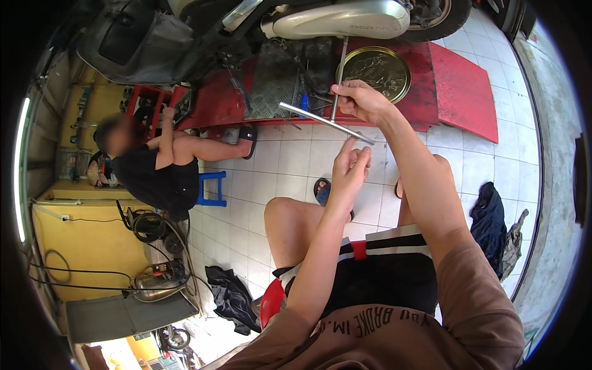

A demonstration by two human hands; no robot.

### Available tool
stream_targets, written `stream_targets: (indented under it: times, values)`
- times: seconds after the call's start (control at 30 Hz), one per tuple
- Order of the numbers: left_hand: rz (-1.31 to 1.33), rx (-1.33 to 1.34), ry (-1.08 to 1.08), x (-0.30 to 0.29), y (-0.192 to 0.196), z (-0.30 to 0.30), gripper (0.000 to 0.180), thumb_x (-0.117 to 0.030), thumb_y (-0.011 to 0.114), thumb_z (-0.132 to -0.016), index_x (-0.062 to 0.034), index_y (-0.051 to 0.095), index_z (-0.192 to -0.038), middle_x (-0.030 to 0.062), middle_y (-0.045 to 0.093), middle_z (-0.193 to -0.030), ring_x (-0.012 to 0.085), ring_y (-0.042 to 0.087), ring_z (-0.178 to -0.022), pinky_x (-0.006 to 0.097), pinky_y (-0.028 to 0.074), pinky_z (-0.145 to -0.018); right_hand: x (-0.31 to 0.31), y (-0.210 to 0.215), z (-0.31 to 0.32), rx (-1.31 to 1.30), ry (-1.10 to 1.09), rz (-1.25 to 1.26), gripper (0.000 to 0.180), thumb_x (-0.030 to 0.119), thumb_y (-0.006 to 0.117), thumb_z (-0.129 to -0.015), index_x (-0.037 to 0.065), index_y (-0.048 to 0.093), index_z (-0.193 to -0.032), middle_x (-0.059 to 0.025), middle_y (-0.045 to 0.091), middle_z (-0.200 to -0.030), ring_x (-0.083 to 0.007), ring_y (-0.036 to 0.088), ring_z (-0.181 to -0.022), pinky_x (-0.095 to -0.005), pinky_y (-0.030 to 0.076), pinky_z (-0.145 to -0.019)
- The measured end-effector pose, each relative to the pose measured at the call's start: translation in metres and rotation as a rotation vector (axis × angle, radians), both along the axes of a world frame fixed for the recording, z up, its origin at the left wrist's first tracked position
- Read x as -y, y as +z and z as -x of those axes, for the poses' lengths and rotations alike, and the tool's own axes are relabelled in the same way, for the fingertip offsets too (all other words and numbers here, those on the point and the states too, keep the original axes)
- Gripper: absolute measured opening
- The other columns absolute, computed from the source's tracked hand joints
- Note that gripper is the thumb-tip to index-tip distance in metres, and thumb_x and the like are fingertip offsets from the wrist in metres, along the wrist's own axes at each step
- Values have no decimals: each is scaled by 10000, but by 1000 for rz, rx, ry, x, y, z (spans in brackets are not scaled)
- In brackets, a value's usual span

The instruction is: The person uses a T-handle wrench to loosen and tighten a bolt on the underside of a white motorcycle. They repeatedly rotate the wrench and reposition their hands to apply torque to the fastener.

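A silver T-handle wrench (pixel 308 116) extends from its crossbar up to the lower edge of a scooter's silver engine cover (pixel 339 20). My right hand (pixel 364 100) is closed round the wrench's shaft, between crossbar and cover. Close to the crossbar's right end is my left hand (pixel 353 165), its fingers loosely curled and apart, the index finger at the bar without wrapping round it. Whether the wrench's tip sits on a bolt is too small to tell. Just behind my right hand, a round gold-coloured tray (pixel 385 58) rests on the red lift platform (pixel 453 92).
Several tools lie on the platform, among them a blue-handled one (pixel 303 103). At left a person in black (pixel 145 166) sits on a blue stool (pixel 211 188) beside a red toolbox (pixel 145 102). Dark cloths (pixel 487 225) lie on the tiled floor. An air compressor (pixel 159 280) stands lower left.
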State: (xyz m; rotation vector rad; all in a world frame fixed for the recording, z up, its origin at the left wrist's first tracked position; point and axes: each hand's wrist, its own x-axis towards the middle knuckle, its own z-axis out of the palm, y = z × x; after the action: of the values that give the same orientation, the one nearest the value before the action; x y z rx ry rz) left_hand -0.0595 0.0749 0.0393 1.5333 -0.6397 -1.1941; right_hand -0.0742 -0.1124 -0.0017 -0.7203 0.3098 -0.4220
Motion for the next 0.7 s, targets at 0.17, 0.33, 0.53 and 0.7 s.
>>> stream_targets:
  times: [0.17,0.33,0.53,0.7]
  values:
    - [336,181,7,-1,30,9,792,-72,512,-977,-132,-14,-1567,26,548,-824,34,416,-558,178,317,-484,-1,4,7,2,-25,1,212,166,622,-958,82,508,-801,51,402,-646,-56,325,-555,-221,291,-501]
    - [-26,204,58,-2,11,-9,821,-132,548,-971,-112,-20,-1563,6,550,-738,32,418,-544,180,305,-459,3,-2,2,58,10,-51,227,163,633,-951,70,500,-793,42,402,-643,-58,310,-544,-229,287,-492]
    - [277,230,5,2,45,-1,817,-147,572,-962,-71,19,-1559,-2,531,-719,37,423,-549,182,331,-491,-1,5,7,25,-27,-32,221,180,591,-981,63,502,-816,44,400,-639,-64,323,-562,-227,299,-514]
    - [-33,211,-12,-6,21,-13,791,-113,567,-960,-53,52,-1557,2,515,-709,33,431,-602,187,356,-522,1,3,4,148,24,-75,193,192,579,-990,35,526,-891,41,413,-647,-69,337,-573,-226,307,-522]
